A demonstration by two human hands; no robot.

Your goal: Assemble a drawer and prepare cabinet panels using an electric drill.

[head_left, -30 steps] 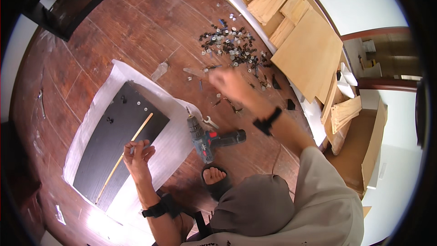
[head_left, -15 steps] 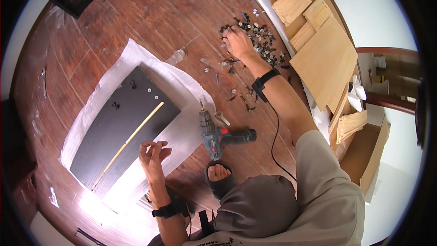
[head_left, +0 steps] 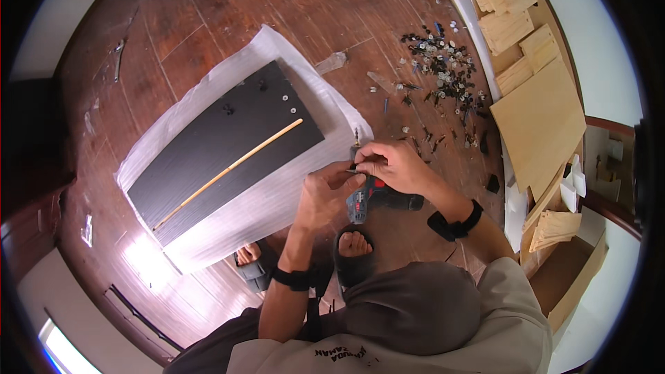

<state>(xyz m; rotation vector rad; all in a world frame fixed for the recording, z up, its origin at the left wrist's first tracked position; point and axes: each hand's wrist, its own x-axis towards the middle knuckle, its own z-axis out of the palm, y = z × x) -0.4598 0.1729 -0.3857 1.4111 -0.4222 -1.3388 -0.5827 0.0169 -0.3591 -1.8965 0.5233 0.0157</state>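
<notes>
My left hand and my right hand meet above a cordless drill on the floor. Both are closed with fingertips pinched together. A small dark piece shows between them, too small to name. What else the fingers hold is hidden. To the left, a black panel lies on a white foam sheet. A thin yellowish stick rests along the panel. Two small white round fittings and dark fittings sit on its surface.
A pile of small hardware spreads over the wooden floor at the upper right. Wooden boards are stacked beyond it, near an open cardboard box. A wrench lies far left. My sandalled feet stand close below the drill.
My right hand has left the hardware pile and come back toward me. My left hand has moved right to meet it, fingers now pinched. The view has shifted.
</notes>
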